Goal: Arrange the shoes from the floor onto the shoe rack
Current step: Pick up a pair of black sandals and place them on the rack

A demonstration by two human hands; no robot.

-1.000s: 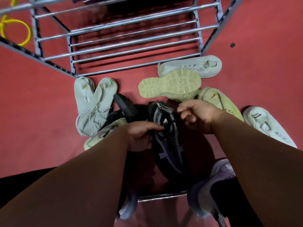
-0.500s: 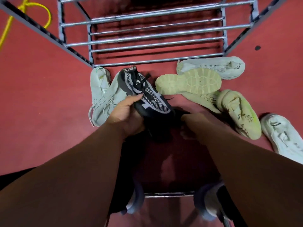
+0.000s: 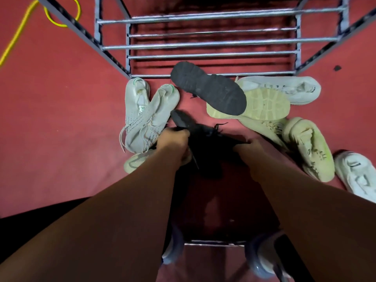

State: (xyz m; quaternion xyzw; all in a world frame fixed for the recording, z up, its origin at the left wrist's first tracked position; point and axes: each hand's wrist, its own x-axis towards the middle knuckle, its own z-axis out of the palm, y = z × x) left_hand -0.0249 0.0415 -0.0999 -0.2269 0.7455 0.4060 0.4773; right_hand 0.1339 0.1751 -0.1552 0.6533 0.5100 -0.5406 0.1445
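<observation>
A black shoe lies sole up on the red floor, resting partly on a beige shoe's sole and against the front bar of the metal shoe rack. A second black shoe sits just in front of me. My left hand grips its left end. My right hand holds its right end, with the fingers hidden in the dark upper. A pair of pale grey knit sneakers lies to the left.
Right of the hands lie a white sneaker by the rack, a yellow-green shoe and another white sneaker. A pale shoe shows beside my left forearm. A yellow cord curls at the far left.
The patterned black shoe that my left hand held now lies sole up by the rack's front bar. Both hands have come down onto the second black shoe.
</observation>
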